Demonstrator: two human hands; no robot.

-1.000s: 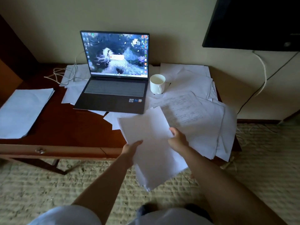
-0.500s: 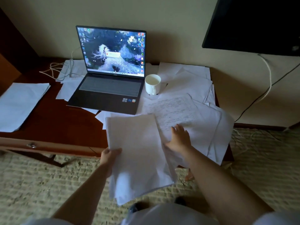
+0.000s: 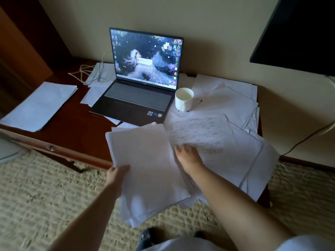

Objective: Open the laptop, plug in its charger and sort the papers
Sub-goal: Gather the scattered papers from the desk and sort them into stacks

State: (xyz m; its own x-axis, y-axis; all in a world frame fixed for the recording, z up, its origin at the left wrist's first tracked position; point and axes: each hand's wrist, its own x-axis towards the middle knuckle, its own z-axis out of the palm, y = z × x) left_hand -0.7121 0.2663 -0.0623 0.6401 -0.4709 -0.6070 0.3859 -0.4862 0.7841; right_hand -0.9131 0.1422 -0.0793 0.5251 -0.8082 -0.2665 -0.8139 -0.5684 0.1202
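The desk [image 3: 59,127] is dark wood and runs beyond both hands, its front edge just past the left fingers. The laptop [image 3: 137,98] stands open well beyond the fingers, screen lit, keyboard toward the person. A white cable [image 3: 87,73] lies coiled far off to the left of it, reaching toward the laptop's left side; whether it is plugged in cannot be told. A neat stack [image 3: 38,105] of sheets lies far out left of the left hand. Loose papers [image 3: 235,109] spread right of and beyond the right fingers, a written sheet [image 3: 199,131] directly under their tips. The sheaf [image 3: 148,169] hangs over the desk edge between the hands. A white mug [image 3: 184,99] stands beyond the right fingers, beside the laptop. The left hand [image 3: 116,175] grips the sheaf's left edge, thumb on top, fingers hidden beneath. The right hand [image 3: 188,154] lies on the papers, fingers straight and slightly apart, touching the written sheet.
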